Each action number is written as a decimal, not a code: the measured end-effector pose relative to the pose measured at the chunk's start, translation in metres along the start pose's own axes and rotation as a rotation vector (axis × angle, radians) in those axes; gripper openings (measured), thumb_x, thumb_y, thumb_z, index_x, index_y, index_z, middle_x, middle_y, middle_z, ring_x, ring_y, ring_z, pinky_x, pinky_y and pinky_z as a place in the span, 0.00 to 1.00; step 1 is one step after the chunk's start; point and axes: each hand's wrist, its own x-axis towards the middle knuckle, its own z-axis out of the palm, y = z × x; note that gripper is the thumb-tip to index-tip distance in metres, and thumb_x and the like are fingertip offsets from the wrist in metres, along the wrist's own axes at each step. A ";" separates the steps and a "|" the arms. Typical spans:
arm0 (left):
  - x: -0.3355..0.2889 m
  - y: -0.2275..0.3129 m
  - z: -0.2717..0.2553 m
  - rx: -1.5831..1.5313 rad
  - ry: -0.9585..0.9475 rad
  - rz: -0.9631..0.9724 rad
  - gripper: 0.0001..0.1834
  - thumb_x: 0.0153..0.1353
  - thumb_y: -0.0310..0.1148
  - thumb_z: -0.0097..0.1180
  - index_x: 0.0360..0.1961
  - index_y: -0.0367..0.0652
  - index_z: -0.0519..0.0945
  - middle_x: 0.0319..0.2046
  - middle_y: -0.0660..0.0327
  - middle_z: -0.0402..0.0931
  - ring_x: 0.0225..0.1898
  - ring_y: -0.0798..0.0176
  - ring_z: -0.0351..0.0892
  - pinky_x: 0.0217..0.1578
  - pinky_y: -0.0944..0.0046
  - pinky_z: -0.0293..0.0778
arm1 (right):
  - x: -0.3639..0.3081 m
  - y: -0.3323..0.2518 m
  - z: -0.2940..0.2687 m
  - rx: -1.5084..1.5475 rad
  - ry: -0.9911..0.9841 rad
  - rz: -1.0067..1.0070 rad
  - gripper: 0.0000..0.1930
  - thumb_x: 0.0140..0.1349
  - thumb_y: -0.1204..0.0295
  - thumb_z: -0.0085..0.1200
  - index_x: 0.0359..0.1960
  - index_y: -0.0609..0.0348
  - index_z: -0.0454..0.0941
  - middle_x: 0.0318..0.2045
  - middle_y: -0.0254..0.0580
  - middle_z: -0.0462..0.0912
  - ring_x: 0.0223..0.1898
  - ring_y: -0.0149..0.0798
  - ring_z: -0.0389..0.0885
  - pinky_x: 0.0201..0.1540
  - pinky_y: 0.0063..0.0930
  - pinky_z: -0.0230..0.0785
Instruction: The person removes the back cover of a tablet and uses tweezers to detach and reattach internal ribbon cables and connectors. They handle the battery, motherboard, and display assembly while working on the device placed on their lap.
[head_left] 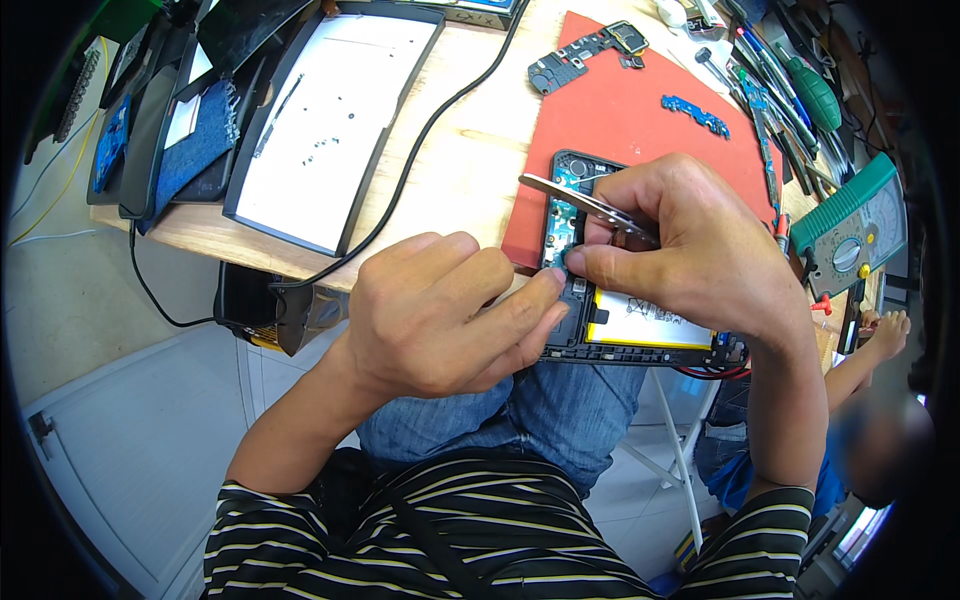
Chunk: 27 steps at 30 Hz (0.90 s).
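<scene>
An opened smartphone (570,330), with its green-blue circuit board (563,225) and white, yellow-edged battery (640,318) exposed, lies partly on the orange-red mat and reaches past the table's near edge. My left hand (440,310) is closed, its fingers curled and its fingertips at the phone's left edge beside the board. In my right hand (690,240) metal tweezers (590,203) lie across the fingers, one end pointing left over the board. My right thumb and forefinger press together at the board; whether a small part is between them is hidden.
A black-rimmed white tray (385,140) with tiny screws stands to the left, a black cable (420,150) beside it. Phone parts (590,55) and a small blue board (695,113) rest on the mat (640,130). A green multimeter (850,220), tools and another person's hand (888,335) are at right.
</scene>
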 end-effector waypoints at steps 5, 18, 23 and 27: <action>0.001 0.001 -0.001 0.002 -0.015 -0.002 0.12 0.51 0.33 0.73 0.35 0.40 0.87 0.20 0.67 0.68 0.18 0.67 0.67 0.18 0.65 0.63 | 0.000 -0.002 -0.002 0.004 -0.017 0.027 0.12 0.60 0.73 0.69 0.24 0.63 0.78 0.15 0.28 0.72 0.18 0.19 0.66 0.21 0.24 0.56; 0.003 0.001 -0.003 0.000 -0.057 -0.008 0.13 0.53 0.29 0.71 0.41 0.42 0.88 0.20 0.68 0.71 0.17 0.67 0.67 0.19 0.65 0.61 | 0.002 -0.003 -0.003 -0.002 -0.030 0.035 0.10 0.59 0.73 0.69 0.26 0.64 0.80 0.15 0.28 0.74 0.18 0.19 0.68 0.21 0.24 0.59; 0.003 0.001 -0.001 0.023 -0.046 0.005 0.11 0.50 0.33 0.71 0.34 0.41 0.87 0.20 0.67 0.69 0.19 0.66 0.67 0.19 0.65 0.63 | 0.003 -0.005 -0.002 0.009 -0.027 0.050 0.11 0.59 0.73 0.69 0.25 0.64 0.80 0.15 0.28 0.72 0.18 0.21 0.66 0.21 0.25 0.57; 0.004 0.001 -0.001 0.030 -0.055 -0.001 0.11 0.49 0.33 0.70 0.34 0.41 0.87 0.20 0.67 0.68 0.19 0.66 0.66 0.19 0.65 0.62 | 0.004 -0.005 -0.002 -0.060 -0.020 -0.004 0.11 0.57 0.74 0.69 0.24 0.64 0.78 0.14 0.28 0.70 0.19 0.21 0.64 0.22 0.27 0.56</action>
